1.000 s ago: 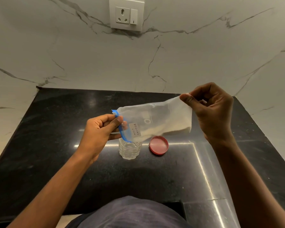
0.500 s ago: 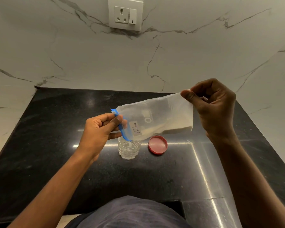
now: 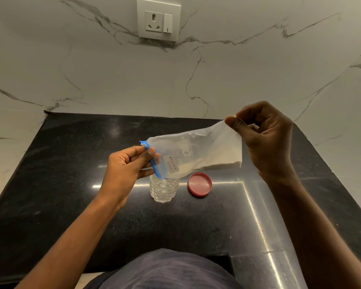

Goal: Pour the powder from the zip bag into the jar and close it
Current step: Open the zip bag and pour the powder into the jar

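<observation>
A clear zip bag with a blue zip strip and a "milk powder" label hangs tilted, its mouth down over the open clear jar on the black counter. Whitish powder lies along the bag's lower edge. My left hand pinches the blue zip end just above the jar's mouth. My right hand pinches the bag's raised bottom corner, higher and to the right. The red lid lies flat on the counter just right of the jar.
The black granite counter runs back to a white marbled wall with a socket and switch plate. My torso in dark cloth is at the near edge.
My right hand has lifted the bag's bottom corner a little higher, tilting the bag more steeply toward the jar. A little powder now shows at the jar's mouth.
</observation>
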{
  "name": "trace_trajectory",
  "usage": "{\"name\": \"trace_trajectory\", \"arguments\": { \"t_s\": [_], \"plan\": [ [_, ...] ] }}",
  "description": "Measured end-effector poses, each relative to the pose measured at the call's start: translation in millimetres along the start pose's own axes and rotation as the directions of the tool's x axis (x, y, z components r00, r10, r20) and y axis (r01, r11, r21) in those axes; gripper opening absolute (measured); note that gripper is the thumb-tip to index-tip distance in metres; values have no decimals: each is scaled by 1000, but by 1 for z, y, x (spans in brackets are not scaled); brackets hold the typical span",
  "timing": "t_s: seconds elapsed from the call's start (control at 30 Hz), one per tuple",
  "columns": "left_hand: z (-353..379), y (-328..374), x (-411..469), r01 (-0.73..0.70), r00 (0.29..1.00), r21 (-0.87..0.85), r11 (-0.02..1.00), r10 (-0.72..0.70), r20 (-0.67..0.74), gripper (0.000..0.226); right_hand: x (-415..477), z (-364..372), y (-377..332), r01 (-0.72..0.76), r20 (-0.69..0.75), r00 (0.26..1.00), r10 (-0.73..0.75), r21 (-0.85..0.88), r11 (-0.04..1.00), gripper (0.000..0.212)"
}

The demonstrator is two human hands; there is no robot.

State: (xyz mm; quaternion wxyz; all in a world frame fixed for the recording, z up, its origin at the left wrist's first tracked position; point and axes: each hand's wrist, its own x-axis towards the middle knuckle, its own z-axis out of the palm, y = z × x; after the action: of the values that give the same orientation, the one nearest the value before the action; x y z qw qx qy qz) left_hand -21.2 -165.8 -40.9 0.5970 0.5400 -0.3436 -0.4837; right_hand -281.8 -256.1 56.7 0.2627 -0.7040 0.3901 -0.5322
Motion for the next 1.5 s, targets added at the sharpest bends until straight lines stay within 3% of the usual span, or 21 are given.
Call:
{"name": "trace_trajectory", "arguments": {
  "t_s": [0.1, 0.97, 1.5],
  "plan": [
    [0, 0, 0, -4, 1000, 2, 1000, 4, 1, 28, 2, 0, -1, -11, -44, 999, 12, 22, 1000, 21],
    [1, 1, -7, -15, 999, -35, 999, 14, -34, 24, 7, 5, -15, 24, 9, 1000, -24, -9, 1000, 17],
    [-1, 1, -7, 8, 999, -37, 999, -9, -36, 18, 11, 4, -29, 107, 125, 988, -87, -165, 980, 14]
  ]
}}
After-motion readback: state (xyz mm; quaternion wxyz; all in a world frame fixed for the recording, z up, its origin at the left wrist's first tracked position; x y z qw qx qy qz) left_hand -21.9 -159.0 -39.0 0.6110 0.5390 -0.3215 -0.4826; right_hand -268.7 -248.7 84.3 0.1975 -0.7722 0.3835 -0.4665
